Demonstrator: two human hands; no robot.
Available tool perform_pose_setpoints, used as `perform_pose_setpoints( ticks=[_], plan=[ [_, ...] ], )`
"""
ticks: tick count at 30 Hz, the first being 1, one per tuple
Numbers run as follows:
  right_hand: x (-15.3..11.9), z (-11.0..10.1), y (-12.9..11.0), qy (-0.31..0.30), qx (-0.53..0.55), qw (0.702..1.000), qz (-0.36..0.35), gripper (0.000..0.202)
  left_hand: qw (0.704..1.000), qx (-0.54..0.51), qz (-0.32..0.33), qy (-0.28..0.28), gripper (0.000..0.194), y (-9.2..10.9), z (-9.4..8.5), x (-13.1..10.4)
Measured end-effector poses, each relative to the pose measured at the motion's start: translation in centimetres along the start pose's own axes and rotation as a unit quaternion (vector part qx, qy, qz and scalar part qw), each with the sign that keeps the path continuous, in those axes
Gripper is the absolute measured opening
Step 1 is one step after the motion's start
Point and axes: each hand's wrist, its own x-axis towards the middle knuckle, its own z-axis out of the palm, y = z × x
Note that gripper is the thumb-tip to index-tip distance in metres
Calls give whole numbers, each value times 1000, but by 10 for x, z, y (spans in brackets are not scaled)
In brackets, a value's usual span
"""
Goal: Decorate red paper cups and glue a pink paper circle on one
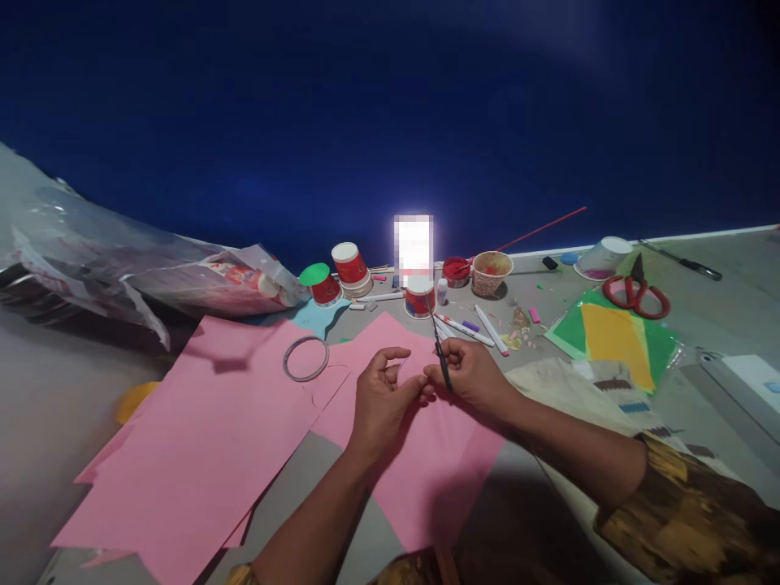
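This looks like a craft workspace, whether at home or in a classroom I cannot tell: pink sheets (207,439) spread over the desk's (712,313) left side, paper cups (350,264) stand along its far edge near felt pens (491,329), and red-handled scissors (637,282) lie toward its right edge.

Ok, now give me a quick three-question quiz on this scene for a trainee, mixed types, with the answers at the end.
1. Which hand holds the slim dark tool?
2. True or false: the red-handled scissors lie to the right of the pink paper.
3. What colour is the round piece on top of the leftmost red cup?
A) blue
B) green
C) yellow

Key:
1. The right hand.
2. True.
3. B.
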Motion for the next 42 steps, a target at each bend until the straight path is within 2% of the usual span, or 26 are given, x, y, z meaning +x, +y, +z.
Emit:
perform_pose_setpoints(
  ticks=[9,13,16,19,29,35,42],
  plan=[
    [1,0,0,2,-2,1000,-7,34,1000,-22,-12,-10,56,-5,-6,3],
    [0,-1,0,-12,2,1000,-24,32,999,-34,-2,-21,53,-9,-8,4],
    [-1,-1,-2,-24,-5,999,-28,30,999,-27,-9,-16,55,-5,-7,3],
    [-2,0,-4,-35,-12,999,-15,29,1000,13,-18,-15,55,-1,-5,3],
    [-6,2,-10,-25,-95,994,-54,28,980,185,59,42,49,-9,-3,0],
    [-7,0,-14,-11,-129,989,-67,23,983,175,52,19,49,-8,-4,-1],
    [-5,-2,-8,-12,-106,993,-45,22,989,141,41,-2,52,-8,-9,2]
  ],
)
